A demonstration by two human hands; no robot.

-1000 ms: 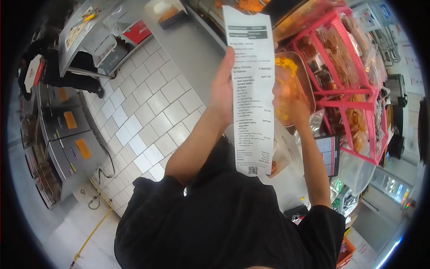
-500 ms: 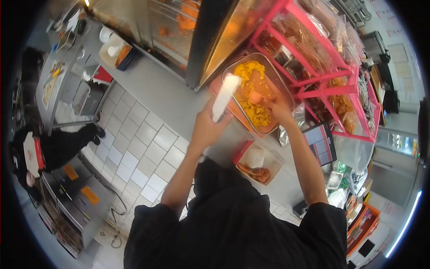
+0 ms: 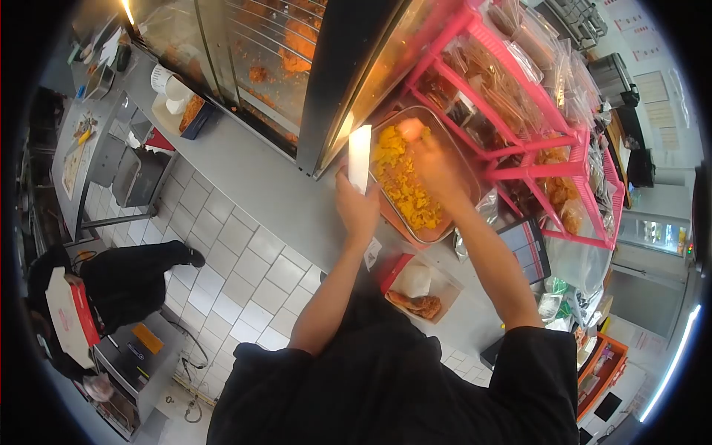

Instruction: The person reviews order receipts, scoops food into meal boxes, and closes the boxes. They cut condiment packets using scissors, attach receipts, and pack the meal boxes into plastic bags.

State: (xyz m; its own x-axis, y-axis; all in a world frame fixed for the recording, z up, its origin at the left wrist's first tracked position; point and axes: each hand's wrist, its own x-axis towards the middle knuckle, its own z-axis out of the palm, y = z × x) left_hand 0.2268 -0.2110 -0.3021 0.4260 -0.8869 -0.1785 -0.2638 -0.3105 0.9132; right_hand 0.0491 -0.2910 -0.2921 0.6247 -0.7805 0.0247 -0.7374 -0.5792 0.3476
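Note:
My left hand (image 3: pixel 357 211) is closed around the lower end of a narrow, flat white paper packet (image 3: pixel 360 159), which stands upright just left of the tray. A rectangular metal tray (image 3: pixel 467 152) holds loose, crumbly yellow food (image 3: pixel 404 182). My right hand (image 3: pixel 439 174) reaches over the tray, its fingers blurred by motion. At its far side is a rounded orange scoop (image 3: pixel 409 130), apparently in its grip, near the tray's far end. Nearer my body sits an open red and white box (image 3: pixel 449 289) with a white wrapped mound (image 3: pixel 412 282) and a fried chicken piece (image 3: pixel 426 305).
A glass-fronted warming cabinet (image 3: pixel 326 89) stands beyond the counter. Pink plastic racks (image 3: pixel 534 159) with packets crowd the right, above a tablet (image 3: pixel 525 248). Another box (image 3: pixel 194 122) sits at the counter's far left. At left a person in black (image 3: pixel 126 278) holds a box.
My right hand and the orange scoop have moved toward the tray's far end. The white packet has gone from tilted to upright, and the person at left has shifted.

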